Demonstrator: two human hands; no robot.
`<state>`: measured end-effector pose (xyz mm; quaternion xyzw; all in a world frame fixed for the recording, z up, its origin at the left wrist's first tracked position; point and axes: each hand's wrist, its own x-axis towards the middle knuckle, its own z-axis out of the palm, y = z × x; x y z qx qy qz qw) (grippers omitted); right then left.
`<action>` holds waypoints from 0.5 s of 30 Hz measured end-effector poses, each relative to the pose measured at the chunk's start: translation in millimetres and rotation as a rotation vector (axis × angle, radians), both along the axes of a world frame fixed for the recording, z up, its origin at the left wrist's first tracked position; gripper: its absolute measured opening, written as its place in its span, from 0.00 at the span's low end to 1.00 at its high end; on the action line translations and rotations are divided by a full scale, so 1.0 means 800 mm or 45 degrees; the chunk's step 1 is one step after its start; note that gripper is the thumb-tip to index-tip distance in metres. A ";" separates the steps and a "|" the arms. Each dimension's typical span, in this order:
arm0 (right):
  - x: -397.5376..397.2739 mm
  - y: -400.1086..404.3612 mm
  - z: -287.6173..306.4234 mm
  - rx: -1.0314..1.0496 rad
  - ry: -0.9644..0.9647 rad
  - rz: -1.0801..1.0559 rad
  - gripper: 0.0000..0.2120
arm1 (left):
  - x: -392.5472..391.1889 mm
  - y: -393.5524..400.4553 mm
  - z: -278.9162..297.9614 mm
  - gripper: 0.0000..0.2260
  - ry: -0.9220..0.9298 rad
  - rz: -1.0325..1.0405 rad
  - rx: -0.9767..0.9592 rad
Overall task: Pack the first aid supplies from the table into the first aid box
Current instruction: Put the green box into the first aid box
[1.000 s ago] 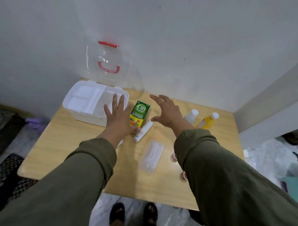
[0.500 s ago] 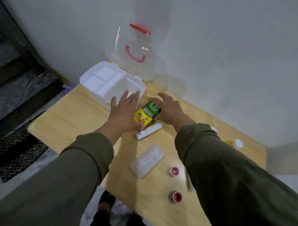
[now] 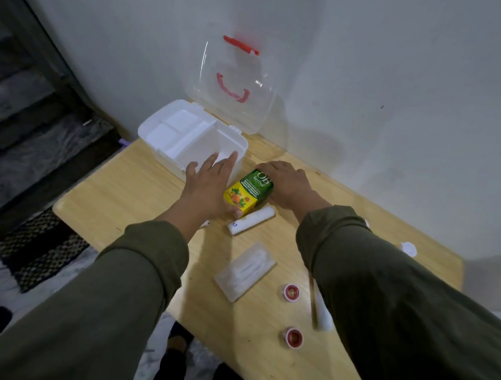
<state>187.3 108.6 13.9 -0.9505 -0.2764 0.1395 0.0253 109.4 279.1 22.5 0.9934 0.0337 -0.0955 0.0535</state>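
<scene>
near: 2 red-capped jars (image 3: 291,292), 1 clear packet (image 3: 245,271), 1 white roll (image 3: 250,224) loose on surface (image 3: 123,190) | mid: left hand (image 3: 208,185) fingers straight, right hand (image 3: 287,181) fingers curled, both flanking 1 green carton (image 3: 248,192) | step: first pick | next: lift into 1 open box (image 3: 188,138), far

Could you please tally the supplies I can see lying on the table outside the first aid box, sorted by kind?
Green and yellow herbal medicine carton: 1
White rolls: 2
Clear packet of white swabs: 1
Small red-capped pots: 2
White bottle cap, bottle hidden by the sleeve: 1
Total: 7
</scene>
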 end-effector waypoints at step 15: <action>0.002 0.001 0.002 0.079 0.051 -0.084 0.30 | -0.002 -0.002 0.005 0.56 0.032 -0.006 0.020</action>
